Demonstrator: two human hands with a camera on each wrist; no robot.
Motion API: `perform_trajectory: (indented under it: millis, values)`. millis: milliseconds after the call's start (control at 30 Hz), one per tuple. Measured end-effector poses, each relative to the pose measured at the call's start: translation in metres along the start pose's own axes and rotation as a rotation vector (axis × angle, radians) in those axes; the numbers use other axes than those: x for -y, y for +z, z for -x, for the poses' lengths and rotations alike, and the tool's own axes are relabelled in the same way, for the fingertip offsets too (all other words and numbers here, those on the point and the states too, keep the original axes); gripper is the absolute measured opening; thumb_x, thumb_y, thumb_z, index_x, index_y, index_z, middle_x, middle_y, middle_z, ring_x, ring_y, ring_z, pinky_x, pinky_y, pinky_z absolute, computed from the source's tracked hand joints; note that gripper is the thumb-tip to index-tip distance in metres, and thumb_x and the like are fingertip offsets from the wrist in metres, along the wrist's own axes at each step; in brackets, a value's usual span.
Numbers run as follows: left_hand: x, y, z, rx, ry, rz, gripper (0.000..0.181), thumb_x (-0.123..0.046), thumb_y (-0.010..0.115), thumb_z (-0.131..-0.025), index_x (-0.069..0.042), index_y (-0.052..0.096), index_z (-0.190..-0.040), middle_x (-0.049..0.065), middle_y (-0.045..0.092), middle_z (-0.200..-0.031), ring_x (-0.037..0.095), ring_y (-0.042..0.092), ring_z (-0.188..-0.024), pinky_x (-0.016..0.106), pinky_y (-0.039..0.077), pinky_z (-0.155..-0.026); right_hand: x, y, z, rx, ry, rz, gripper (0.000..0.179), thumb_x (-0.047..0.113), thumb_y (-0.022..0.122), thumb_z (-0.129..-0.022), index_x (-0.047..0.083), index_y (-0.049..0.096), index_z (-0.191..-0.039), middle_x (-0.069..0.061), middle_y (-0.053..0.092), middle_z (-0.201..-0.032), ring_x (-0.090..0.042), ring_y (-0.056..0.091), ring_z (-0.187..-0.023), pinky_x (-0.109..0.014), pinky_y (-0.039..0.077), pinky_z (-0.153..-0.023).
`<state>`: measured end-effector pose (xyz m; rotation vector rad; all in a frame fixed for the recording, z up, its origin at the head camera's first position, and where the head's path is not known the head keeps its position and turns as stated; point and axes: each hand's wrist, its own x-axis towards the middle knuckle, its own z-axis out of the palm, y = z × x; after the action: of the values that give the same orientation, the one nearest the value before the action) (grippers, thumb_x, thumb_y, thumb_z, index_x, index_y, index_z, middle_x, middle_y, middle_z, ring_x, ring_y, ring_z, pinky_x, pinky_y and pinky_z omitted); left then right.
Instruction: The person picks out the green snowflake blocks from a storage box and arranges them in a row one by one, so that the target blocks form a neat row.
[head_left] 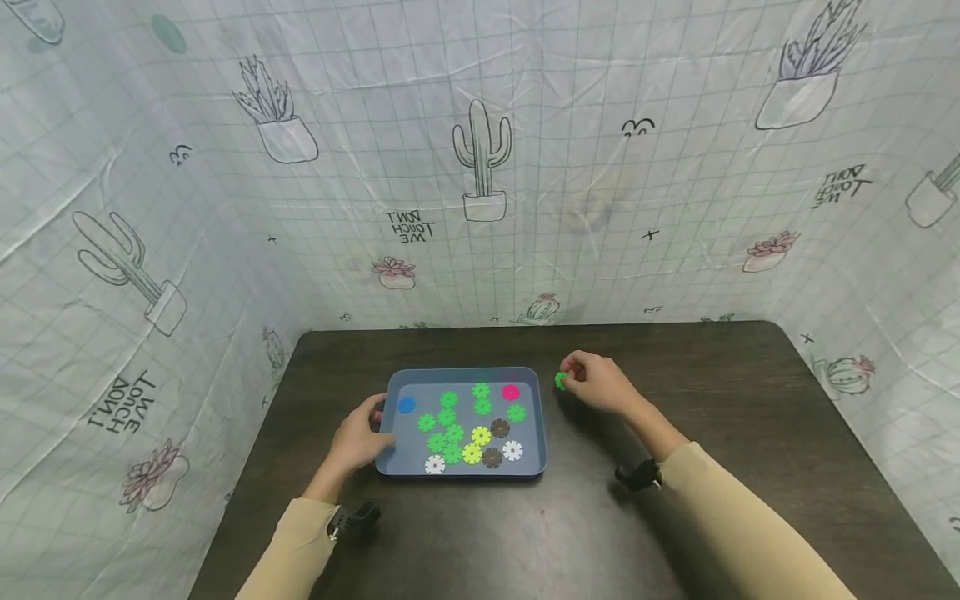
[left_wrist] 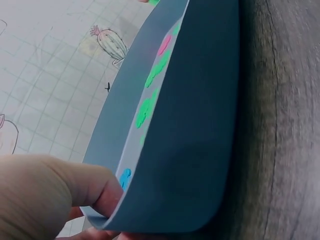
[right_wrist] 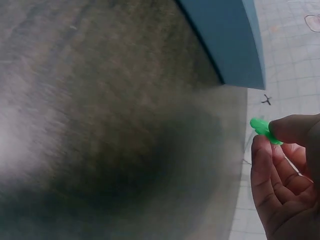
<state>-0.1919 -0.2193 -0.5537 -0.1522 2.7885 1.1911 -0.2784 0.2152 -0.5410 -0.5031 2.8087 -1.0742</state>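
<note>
A blue-grey rectangular tray (head_left: 407, 435) holds several flat notched plastic discs, mostly green (head_left: 448, 400), with yellow (head_left: 481, 435), brown (head_left: 492, 457), white (head_left: 512, 450), pink (head_left: 510, 392) and blue (head_left: 407, 405) ones too. My left hand (head_left: 356, 437) grips the tray's left side. In the left wrist view its thumb hooks over the tray wall (left_wrist: 185, 130), close to the blue disc (left_wrist: 125, 178), with the other fingers partly hidden outside. Just right of the tray, my right hand (head_left: 597, 384) pinches one green notched disc (right_wrist: 265, 131) between thumb and fingertips, raised off the table.
The dark wood-grain table (head_left: 480, 542) carries the tray near its far side. A pale grid-patterned cloth (head_left: 570, 167) with cactus drawings hangs behind and on both sides. Black bands (head_left: 637, 475) with devices circle both wrists.
</note>
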Motion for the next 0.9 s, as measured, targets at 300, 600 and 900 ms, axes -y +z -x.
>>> perform_trajectory:
  millis: [300,600,900]
  values:
    - [0.01,-0.005,0.002,0.008,-0.008,0.041,0.076,-0.002,0.075,-0.077,-0.007,0.052,-0.149,0.018,0.066,-0.116,0.028,0.063,-0.084,0.036,0.051,-0.065,-0.005,0.022,0.001,0.009,0.0,-0.017,0.011,0.012,0.072,-0.094,0.005,0.069,-0.102,0.001,0.064,-0.082,-0.015,0.058,-0.074,-0.035,0.047,-0.07]
    - [0.008,-0.006,0.003,0.006,-0.034,0.026,0.077,-0.003,0.076,-0.077,-0.01,0.053,-0.15,0.018,0.066,-0.118,0.033,0.063,-0.096,0.04,0.053,-0.071,-0.006,0.033,-0.005,0.001,0.045,-0.012,0.013,0.014,0.073,-0.093,0.004,0.07,-0.101,0.001,0.066,-0.082,-0.015,0.06,-0.075,-0.036,0.048,-0.072]
    - [0.006,-0.006,0.004,-0.002,-0.047,-0.006,0.076,-0.005,0.075,-0.078,-0.011,0.053,-0.15,0.017,0.066,-0.12,0.033,0.062,-0.096,0.041,0.05,-0.073,-0.003,0.034,-0.01,0.002,0.083,0.078,0.015,0.017,0.074,-0.093,0.003,0.07,-0.098,-0.004,0.066,-0.083,-0.02,0.06,-0.077,-0.042,0.05,-0.073]
